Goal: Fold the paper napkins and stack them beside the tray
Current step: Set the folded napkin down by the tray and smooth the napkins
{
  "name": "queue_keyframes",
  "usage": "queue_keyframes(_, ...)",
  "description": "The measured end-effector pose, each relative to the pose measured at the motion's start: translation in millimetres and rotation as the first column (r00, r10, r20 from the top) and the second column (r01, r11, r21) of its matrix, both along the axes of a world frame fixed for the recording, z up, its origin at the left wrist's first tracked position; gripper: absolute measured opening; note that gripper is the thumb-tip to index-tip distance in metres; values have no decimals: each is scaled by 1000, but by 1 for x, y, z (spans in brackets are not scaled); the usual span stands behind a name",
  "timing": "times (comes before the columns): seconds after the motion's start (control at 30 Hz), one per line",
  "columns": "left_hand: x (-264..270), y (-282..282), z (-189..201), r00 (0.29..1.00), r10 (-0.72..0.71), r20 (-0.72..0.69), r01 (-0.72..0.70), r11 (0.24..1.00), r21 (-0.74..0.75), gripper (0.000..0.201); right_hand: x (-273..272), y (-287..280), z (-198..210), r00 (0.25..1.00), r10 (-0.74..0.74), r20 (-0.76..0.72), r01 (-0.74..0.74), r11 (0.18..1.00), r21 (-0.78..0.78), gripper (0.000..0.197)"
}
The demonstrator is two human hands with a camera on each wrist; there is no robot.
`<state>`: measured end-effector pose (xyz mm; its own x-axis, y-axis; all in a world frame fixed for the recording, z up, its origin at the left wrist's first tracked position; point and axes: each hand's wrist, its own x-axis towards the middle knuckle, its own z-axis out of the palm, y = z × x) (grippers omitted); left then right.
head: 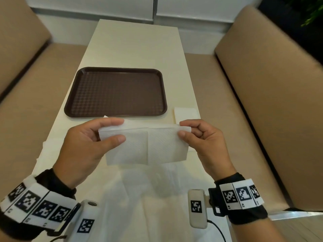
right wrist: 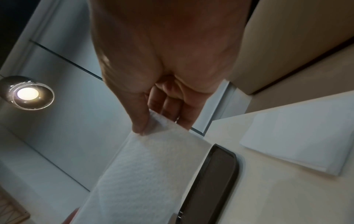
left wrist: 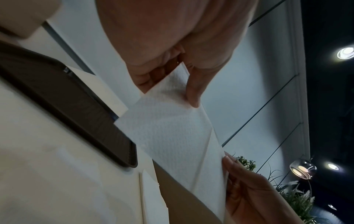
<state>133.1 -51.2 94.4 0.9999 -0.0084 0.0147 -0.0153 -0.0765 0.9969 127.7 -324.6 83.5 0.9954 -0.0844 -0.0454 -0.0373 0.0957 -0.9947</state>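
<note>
The table (head: 136,49) is lying bare beyond the tray (head: 115,92), giving free room there. The tray is taking up the left middle. A stack (head: 187,115) is sitting just right of the tray, near the right edge, leaving a narrow bare strip between them. Both hands, left hand (head: 87,145) and right hand (head: 204,142), are holding a napkin (head: 146,145) above the near table, screening the gap before the tray. Benches (head: 262,102) are flanking both sides.
</note>
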Motion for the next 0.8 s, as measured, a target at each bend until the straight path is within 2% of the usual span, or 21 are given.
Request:
queue_keyframes(0.13,5,4,-1,999,40,18,-42,989,139,26,0,-4,-1,999,-36,-11,36,998,-58,23)
queue_keyframes(0.27,7,3,2,999,38,35,-45,972,232,19,0,-6,0,999,-38,-4,37,997,-62,15)
queue_keyframes(0.37,10,1,1,997,6,80,-35,930,365,11,1,-10,-2,996,-85,28,89,974,-207,19)
queue_keyframes(0.47,18,2,-3,998,-60,24,43,894,445,11,1,-15,-5,990,-136,46,144,921,-362,18)
queue_keyframes(0.53,27,2,-6,989,-144,-36,142,841,522,10,0,-21,-5,990,-128,63,142,921,-361,18)
queue_keyframes(0.6,35,-4,-4,969,-244,-46,222,767,601,17,0,-29,-1,995,-49,90,77,934,-348,16)
queue_keyframes(0.67,41,-19,5,909,-417,18,326,737,592,24,0,-34,7,991,86,102,-38,913,-405,14)
queue_keyframes(0.7,42,-30,12,848,-530,34,424,714,557,22,1,-36,11,984,151,96,-94,892,-441,13)
queue_keyframes(0.73,43,-44,18,772,-636,18,537,666,518,19,3,-38,15,976,199,88,-134,869,-476,13)
queue_keyframes(0.8,45,-73,23,621,-780,-76,712,521,470,18,6,-41,22,965,247,87,-165,831,-531,11)
